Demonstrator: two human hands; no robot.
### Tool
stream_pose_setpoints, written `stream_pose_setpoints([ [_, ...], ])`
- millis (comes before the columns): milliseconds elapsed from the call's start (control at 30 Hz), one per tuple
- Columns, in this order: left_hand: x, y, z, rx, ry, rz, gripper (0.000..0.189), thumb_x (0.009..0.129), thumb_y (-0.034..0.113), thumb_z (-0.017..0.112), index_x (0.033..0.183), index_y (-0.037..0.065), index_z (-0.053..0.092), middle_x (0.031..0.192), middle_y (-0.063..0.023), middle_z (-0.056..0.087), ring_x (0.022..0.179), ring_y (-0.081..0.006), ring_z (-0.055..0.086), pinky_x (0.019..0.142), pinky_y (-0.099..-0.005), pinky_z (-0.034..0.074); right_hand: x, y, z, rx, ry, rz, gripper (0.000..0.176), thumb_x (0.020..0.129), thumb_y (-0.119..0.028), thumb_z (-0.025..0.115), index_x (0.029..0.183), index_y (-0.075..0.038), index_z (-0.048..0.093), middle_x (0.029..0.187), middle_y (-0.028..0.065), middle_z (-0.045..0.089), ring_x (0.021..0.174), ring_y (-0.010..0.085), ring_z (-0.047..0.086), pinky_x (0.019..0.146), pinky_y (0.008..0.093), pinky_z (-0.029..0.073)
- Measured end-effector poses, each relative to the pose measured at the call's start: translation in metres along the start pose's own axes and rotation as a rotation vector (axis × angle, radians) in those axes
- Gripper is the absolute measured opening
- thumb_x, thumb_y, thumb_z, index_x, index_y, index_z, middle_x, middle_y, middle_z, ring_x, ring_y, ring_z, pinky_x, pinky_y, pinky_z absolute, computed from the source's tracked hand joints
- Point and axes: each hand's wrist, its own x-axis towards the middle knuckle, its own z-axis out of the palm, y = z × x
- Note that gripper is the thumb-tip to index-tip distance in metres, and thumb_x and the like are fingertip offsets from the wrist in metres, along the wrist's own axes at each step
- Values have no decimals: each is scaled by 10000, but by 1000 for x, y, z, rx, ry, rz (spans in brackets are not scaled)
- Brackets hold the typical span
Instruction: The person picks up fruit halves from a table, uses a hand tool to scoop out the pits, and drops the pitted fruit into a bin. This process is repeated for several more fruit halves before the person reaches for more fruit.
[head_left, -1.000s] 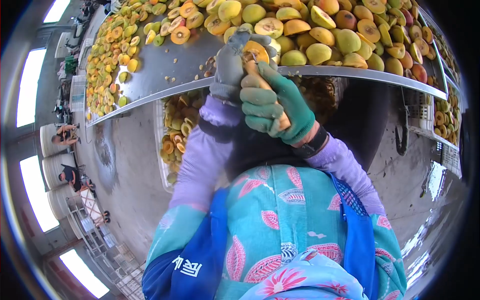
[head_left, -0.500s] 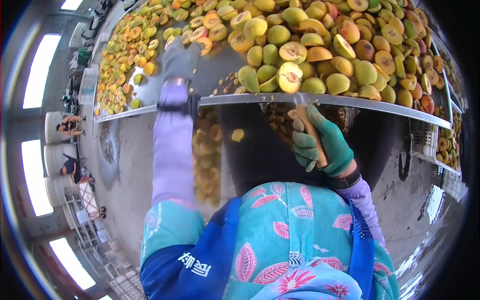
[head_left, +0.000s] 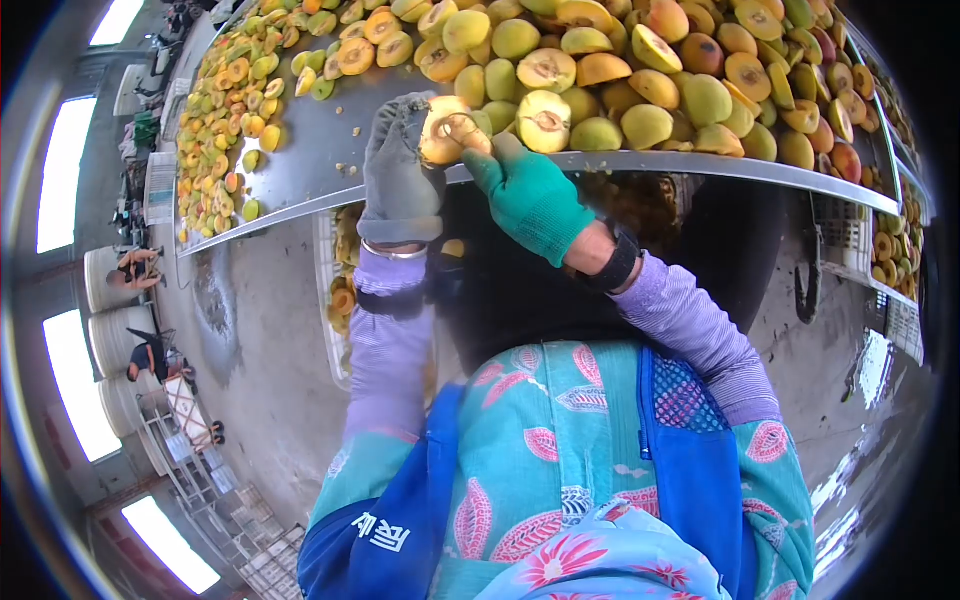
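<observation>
My left hand (head_left: pixel 400 180), in a grey glove, is closed around a halved peach (head_left: pixel 438 128) just above the metal table's front rim. The cut face is turned towards my right hand. My right hand (head_left: pixel 535 200), in a green glove, grips a wooden-handled tool (head_left: pixel 508 147). Its working end is at the cut face of the half, mostly hidden by fingers and fruit. Close to the right hand, a peach half with a pit cavity (head_left: pixel 544 121) lies face up at the edge of the pile.
Halved peaches (head_left: pixel 690 95) are heaped on the metal table (head_left: pixel 310 165), with smaller pieces (head_left: pixel 225 130) at its left. Below the rim stand crates of fruit (head_left: pixel 343 300). White crates (head_left: pixel 845 240) are at the right. People (head_left: pixel 145 355) and large white tubs (head_left: pixel 105 280) are far left.
My left hand has come back from the table towards me and now holds a peach half. My right hand has risen and moved left, bringing the tool to the fruit.
</observation>
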Motion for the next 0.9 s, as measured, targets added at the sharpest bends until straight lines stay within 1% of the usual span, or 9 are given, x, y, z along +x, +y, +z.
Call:
stream_pose_setpoints([
  [167,0,19,15,-409,65,-241,186,976,173,519,1004,14,611,933,-72,643,822,-143,625,719,-269,516,-17,-8,-11,149,-3,42,368,975,-355,481,912,7,511,728,266,594,716,456,589,600,508,444],
  [267,1,7,13,213,19,207,235,988,204,500,985,7,629,897,-70,645,787,-139,616,689,-266,509,-21,-13,-8,214,13,-16,364,976,-347,484,924,11,527,754,276,595,721,454,578,614,502,440],
  [333,-9,21,27,-175,200,-97,264,990,225,491,976,7,640,880,-67,648,769,-141,610,676,-273,504,-27,-13,-1,171,59,-175,366,977,-346,484,932,13,541,772,279,595,723,454,568,622,498,435],
  [400,-15,30,36,-344,304,-210,252,973,218,511,976,1,640,881,-72,654,768,-147,612,682,-285,507,-28,-25,-4,354,-24,128,363,989,-326,480,914,23,544,704,200,556,664,308,533,607,418,426],
  [500,-18,31,47,-311,347,-117,230,954,202,548,979,-13,626,907,-84,662,775,-148,613,709,-306,517,-25,-13,-1,343,28,122,374,1002,-323,466,889,25,546,650,133,522,608,203,492,570,360,418],
  [633,-13,18,45,-132,203,43,262,973,225,518,976,-14,625,907,-76,667,766,-145,618,707,-286,510,-27,-9,5,320,116,101,392,1010,-336,446,863,13,547,623,79,497,553,159,469,502,335,413],
  [733,-6,26,39,23,124,144,283,983,235,488,964,-8,632,884,-81,671,755,-161,629,706,-276,507,-33,-15,0,356,37,74,322,997,-305,445,980,0,547,773,249,563,712,428,538,618,450,425],
  [833,2,25,28,-131,-135,-161,316,998,237,446,941,-2,646,844,-86,675,748,-176,638,703,-280,508,-31,-3,-5,372,-64,123,331,1003,-317,438,986,-6,549,709,185,541,658,336,542,597,421,429],
  [900,5,21,32,-50,-134,-80,326,1004,239,438,956,-9,644,849,-76,676,753,-161,634,701,-274,506,-31,-10,-9,517,-91,298,356,1002,-351,436,982,-14,548,681,131,529,603,264,540,546,396,435],
])
